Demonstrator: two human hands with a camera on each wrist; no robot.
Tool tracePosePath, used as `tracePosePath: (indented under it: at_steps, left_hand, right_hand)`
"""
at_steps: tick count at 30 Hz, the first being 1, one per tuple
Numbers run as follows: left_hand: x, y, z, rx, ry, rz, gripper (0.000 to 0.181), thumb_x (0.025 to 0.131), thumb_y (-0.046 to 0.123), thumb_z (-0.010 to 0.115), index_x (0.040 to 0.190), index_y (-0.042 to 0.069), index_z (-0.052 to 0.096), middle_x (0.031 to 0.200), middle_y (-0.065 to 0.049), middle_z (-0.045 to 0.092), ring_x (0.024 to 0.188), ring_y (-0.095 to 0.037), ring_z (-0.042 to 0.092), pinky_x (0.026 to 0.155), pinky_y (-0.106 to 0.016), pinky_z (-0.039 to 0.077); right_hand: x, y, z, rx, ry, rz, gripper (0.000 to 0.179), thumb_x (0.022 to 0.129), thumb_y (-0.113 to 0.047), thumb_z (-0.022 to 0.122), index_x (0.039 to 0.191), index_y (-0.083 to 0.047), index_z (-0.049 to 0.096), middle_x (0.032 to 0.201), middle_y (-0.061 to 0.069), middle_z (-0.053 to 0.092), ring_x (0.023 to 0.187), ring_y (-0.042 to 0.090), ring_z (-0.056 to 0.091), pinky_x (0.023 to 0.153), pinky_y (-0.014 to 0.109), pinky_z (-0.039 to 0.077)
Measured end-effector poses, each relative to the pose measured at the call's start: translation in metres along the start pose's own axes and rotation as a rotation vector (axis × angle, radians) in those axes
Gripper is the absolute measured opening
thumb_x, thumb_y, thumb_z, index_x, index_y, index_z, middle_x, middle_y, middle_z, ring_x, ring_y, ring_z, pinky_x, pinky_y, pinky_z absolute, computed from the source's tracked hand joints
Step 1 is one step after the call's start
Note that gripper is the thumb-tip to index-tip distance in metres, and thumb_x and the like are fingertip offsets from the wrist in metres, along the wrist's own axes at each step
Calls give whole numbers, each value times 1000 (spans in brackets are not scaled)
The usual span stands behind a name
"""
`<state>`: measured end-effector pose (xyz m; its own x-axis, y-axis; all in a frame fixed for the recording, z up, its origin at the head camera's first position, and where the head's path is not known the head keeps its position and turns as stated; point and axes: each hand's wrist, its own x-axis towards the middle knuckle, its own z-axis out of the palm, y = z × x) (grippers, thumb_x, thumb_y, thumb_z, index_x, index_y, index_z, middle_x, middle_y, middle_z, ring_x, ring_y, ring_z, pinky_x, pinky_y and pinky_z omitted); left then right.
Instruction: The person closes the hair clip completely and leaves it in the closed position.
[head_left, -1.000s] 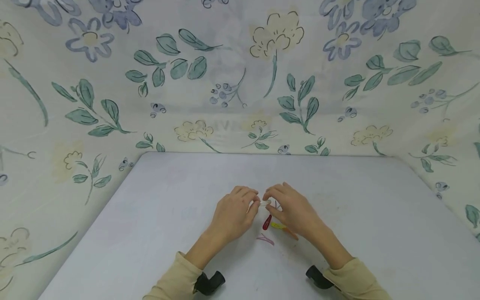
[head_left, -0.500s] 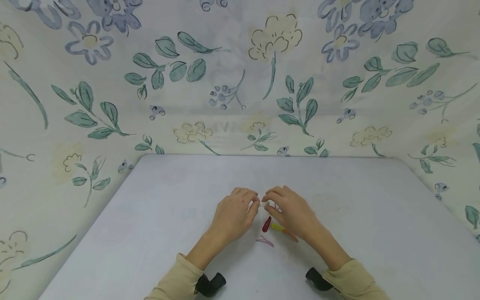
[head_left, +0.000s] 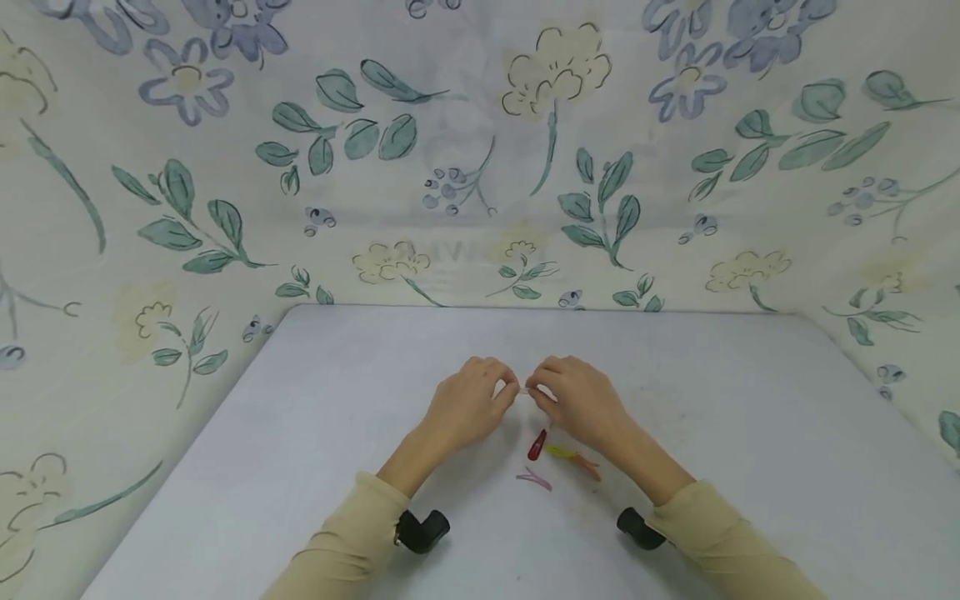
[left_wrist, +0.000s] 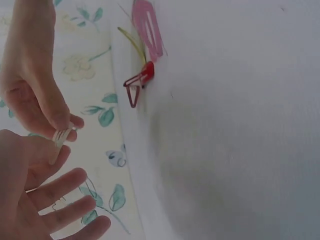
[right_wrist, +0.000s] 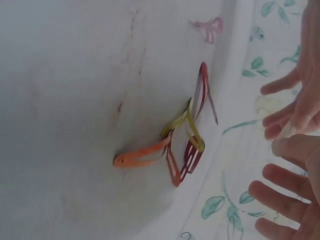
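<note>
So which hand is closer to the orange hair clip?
Right. The right hand is just beyond the orange snap hair clip; the left hand is farther off, beyond it and leftward.

A small, slim, whitish clip (head_left: 524, 390) is suspended above the bench (head_left: 360, 375), roughly midway between its left and right edges. One end is pinched in the person's left grip (head_left: 468, 402), the other in the right grip (head_left: 576, 398). In the head view it runs nearly level from side to side; fine parallel lines mark its face. Fingertips hide both ends.
</note>
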<state>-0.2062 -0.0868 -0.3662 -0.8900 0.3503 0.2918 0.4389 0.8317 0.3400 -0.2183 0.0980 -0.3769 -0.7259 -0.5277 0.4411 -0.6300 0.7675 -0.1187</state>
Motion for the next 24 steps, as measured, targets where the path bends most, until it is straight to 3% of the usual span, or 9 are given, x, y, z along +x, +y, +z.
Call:
tracePosePath:
  at_steps: [7, 13, 19, 24]
  left_hand:
    - [11, -8, 0, 102, -43, 96, 14, 97, 20, 62, 95, 11, 72, 102, -2, 67, 98, -22, 60, 69, -35, 54]
    - [24, -11, 4, 164, -110, 87, 14, 97, 19, 60, 96, 11, 71, 96, -2, 65, 93, -22, 58, 68, -35, 53]
    - [31, -9, 8, 220, -190, 83, 14, 97, 18, 60, 93, 10, 70, 89, -4, 64, 87, -24, 58, 68, -41, 52]
    - [35, -11, 13, 247, -232, 44, 15, 98, 19, 59, 97, 11, 71, 92, -5, 64, 91, -27, 58, 74, -45, 51]
  right_hand:
    - [9, 8, 1, 50, -155, 21, 8, 90, -18, 73, 97, -13, 74, 101, 1, 70, 95, 20, 67, 87, 36, 54]
    - [22, 14, 4, 64, -292, 123, 13, 94, -22, 69, 101, -13, 74, 107, 3, 68, 103, 22, 65, 91, 39, 53]
    - [37, 12, 11, 13, -453, 172, 14, 95, -22, 67, 102, -12, 74, 104, 3, 65, 92, 19, 62, 85, 36, 53]
    - [43, 11, 15, 13, -496, 186, 16, 97, -18, 63, 104, -9, 74, 100, 5, 65, 86, 19, 60, 80, 37, 52]
